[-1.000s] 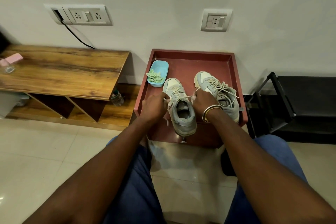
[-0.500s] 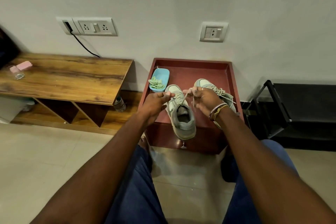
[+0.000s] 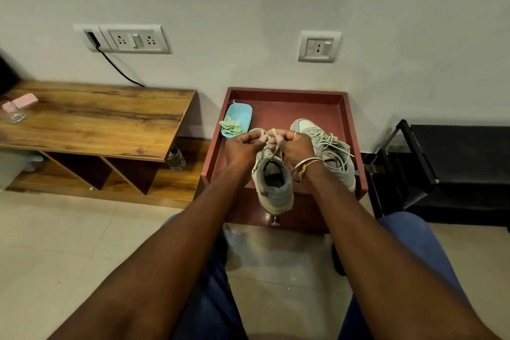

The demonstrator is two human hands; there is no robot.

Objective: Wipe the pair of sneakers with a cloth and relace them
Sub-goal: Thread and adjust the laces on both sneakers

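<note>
Head camera shows the left hand [image 3: 242,147] and the right hand [image 3: 297,146] close together above the near sneaker [image 3: 276,186], each pinching a part of its lace [image 3: 273,149], while this shoe stands at the front edge of the red tray [image 3: 289,110], its heel over the rim, just beside the second sneaker [image 3: 329,146]. The lace looks thin, soft and limp, so I judge it is best held near its ends, and the light shoe may tip if pulled hard.
</note>
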